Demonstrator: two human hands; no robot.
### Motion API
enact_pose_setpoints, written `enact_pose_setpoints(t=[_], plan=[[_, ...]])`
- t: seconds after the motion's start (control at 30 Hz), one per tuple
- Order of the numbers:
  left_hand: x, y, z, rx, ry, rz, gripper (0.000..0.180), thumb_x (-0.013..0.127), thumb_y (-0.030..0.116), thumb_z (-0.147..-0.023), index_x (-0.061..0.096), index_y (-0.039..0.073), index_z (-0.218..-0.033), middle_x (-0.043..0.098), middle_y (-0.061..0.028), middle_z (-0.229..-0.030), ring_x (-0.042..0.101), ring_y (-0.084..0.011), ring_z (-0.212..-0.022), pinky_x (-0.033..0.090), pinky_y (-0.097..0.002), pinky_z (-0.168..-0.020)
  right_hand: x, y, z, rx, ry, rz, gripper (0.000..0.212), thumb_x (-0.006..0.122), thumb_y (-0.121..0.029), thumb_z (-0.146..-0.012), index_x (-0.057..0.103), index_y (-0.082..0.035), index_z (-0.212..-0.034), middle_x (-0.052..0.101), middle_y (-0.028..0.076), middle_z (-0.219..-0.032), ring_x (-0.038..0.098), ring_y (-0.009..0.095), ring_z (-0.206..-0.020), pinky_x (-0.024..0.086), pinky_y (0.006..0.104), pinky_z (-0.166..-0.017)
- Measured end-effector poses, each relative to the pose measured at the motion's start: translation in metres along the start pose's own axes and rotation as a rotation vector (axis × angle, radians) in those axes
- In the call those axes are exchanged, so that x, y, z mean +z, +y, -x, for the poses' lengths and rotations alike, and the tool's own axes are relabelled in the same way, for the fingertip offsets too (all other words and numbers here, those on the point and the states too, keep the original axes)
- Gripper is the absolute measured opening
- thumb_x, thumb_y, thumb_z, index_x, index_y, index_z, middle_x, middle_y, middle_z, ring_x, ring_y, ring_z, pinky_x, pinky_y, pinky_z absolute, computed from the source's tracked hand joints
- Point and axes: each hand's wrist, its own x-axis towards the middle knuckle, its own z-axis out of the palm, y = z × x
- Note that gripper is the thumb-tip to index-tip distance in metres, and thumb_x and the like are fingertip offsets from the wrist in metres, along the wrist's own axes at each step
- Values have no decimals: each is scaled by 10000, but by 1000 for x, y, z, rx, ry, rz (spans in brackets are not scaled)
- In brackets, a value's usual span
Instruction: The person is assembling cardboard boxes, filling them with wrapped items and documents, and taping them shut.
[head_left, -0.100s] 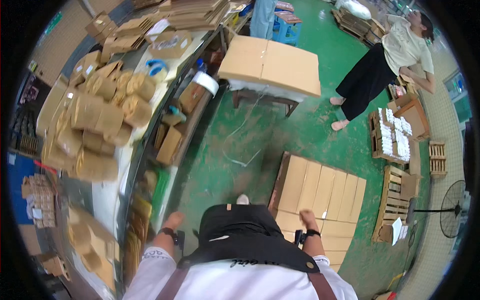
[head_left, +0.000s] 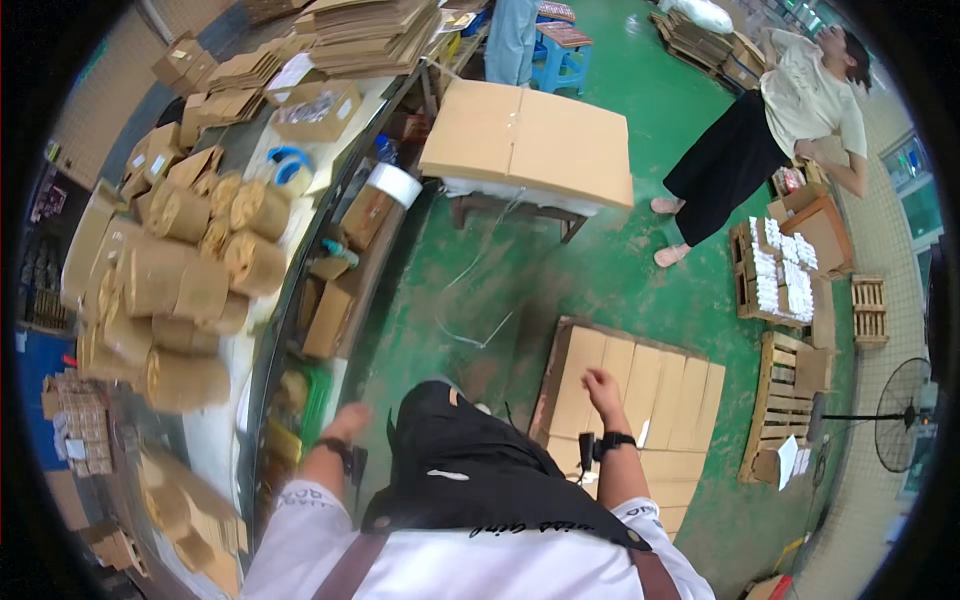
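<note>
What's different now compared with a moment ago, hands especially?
The right hand has swung forward, higher in the view, appearing in front of the floor cartons. The left hand is blurred and slightly higher. Nothing was visibly grasped or released. The view shifted slightly; the brown rolls and the co-worker's pose look unchanged.

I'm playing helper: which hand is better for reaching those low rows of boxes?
Right hand, probably: it looks empty and overlaps the boxes in view; the left hand is nearer the table.
</note>
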Motion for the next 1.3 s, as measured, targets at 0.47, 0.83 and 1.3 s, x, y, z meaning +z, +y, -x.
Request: enact_pose_setpoints(t=[0.47,0.83,1.3], plan=[[-281,549,-491,87,579,-115,642,504,367,-914,319,-56,-1361,417,-279,-1344,416,-393,-1244,349,-435,-1035,-65,-192,-520,-96,518,677,664,597,-372,-856,388,67,-1307,360,310,-1364,379,420,-1248,339,440,-1033],[-329,597,-419,49,178,241,578,663,247,-830,417,-14,-1283,558,-177,-1205,532,-236,-1130,423,-341,-957,-175,-225,-480,386,598,21,528,689,-316,-817,507,43,-1158,605,158,-1023,581,238,-945,467,373,-843],[-347,842,-188,594,-140,-491,471,541,332,-900,504,52,-1277,555,-223,-1206,532,-377,-1108,422,-414,-939,-196,-567,-564,-42,280,-938,865,691,-441,-797,183,-178,-1446,293,130,-1435,302,301,-1297,342,598,-863]])
